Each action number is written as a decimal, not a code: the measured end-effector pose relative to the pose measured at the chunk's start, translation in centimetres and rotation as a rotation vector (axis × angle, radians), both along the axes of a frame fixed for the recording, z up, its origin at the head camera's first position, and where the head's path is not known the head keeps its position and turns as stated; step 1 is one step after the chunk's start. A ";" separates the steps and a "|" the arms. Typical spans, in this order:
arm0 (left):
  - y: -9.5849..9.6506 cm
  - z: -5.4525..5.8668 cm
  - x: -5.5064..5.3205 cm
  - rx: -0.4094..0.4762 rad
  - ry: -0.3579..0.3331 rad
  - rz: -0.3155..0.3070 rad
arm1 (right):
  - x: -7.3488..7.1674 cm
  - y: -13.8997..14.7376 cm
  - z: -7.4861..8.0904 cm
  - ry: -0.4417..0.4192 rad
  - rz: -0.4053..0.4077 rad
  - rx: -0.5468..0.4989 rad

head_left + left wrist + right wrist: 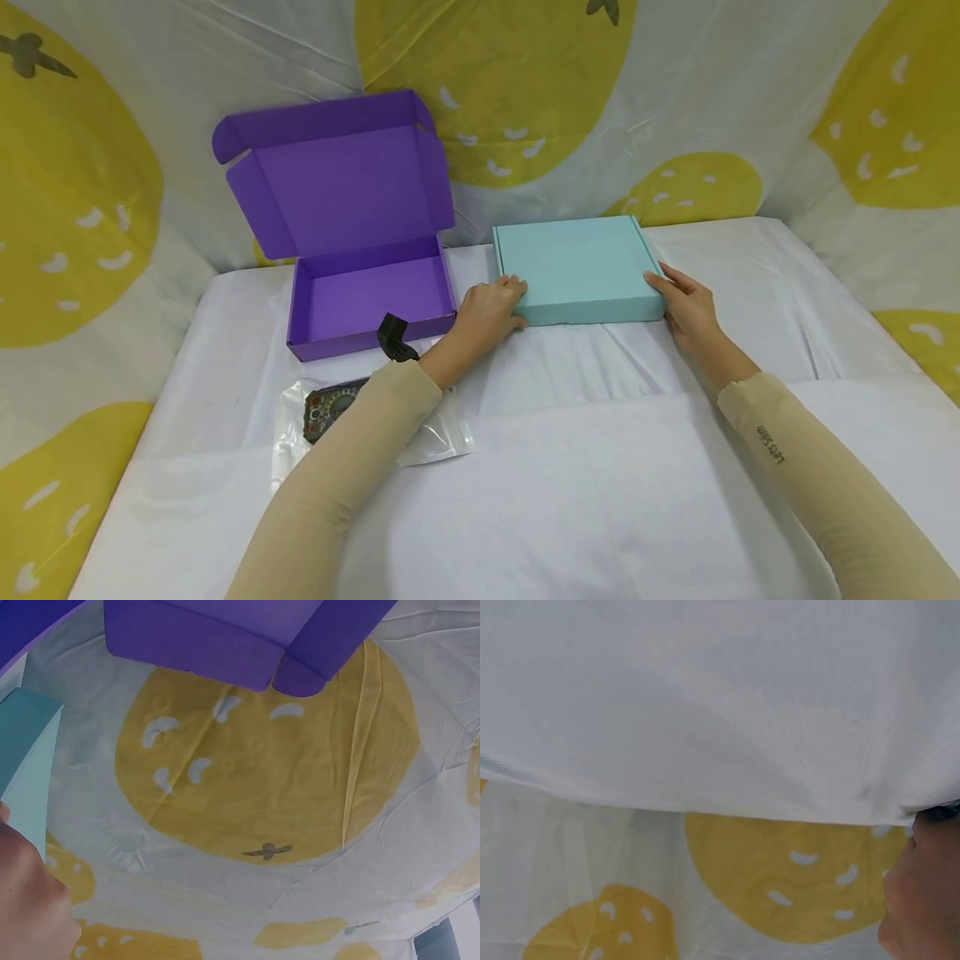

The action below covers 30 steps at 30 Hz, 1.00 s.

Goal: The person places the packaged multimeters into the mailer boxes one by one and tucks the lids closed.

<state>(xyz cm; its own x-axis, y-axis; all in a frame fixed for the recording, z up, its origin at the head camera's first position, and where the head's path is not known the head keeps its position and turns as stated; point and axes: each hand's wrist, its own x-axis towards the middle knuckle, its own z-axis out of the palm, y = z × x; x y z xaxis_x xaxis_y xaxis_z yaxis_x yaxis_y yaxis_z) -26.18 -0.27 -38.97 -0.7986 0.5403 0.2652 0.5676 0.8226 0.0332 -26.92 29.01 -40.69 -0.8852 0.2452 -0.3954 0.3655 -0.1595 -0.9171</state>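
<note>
A closed light teal cardboard box (577, 258) lies flat on the white cloth, right of centre in the head view. At its front left corner, my left hand (487, 312) holds the box with bent fingers over the edge. My right hand (686, 304) grips the front right corner, its thumb on the front edge and its fingers along the right side. In the left wrist view, part of the teal box (34, 757) shows above the left hand (34, 892). The right wrist view catches only part of the right hand (926, 889) at its edge.
An open purple box (375, 296) stands left of the teal one, its lid raised. In front of it, a clear plastic bag (438, 437) and a dark patterned object (322, 408) are partly covered by my left forearm. A yellow-patterned white curtain (525, 92) hangs behind.
</note>
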 end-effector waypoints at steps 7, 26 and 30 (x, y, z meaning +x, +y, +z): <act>0.0 0.1 0.1 -0.006 -0.046 0.018 | 0.1 -0.1 -0.1 0.023 -0.013 -0.058; 0.5 -1.0 0.1 0.074 0.130 0.071 | 0.1 -0.1 0.1 0.003 -0.001 0.020; 0.6 -0.9 0.1 0.050 0.098 0.080 | 0.0 -0.1 0.1 0.004 -0.016 0.005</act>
<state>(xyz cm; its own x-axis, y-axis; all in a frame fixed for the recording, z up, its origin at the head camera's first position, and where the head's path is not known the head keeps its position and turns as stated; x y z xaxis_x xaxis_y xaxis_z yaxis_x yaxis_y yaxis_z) -26.07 0.32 -39.85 -0.8074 0.4604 0.3690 0.5031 0.8640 0.0227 -26.93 28.95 -40.62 -0.8825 0.2616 -0.3908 0.3593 -0.1610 -0.9192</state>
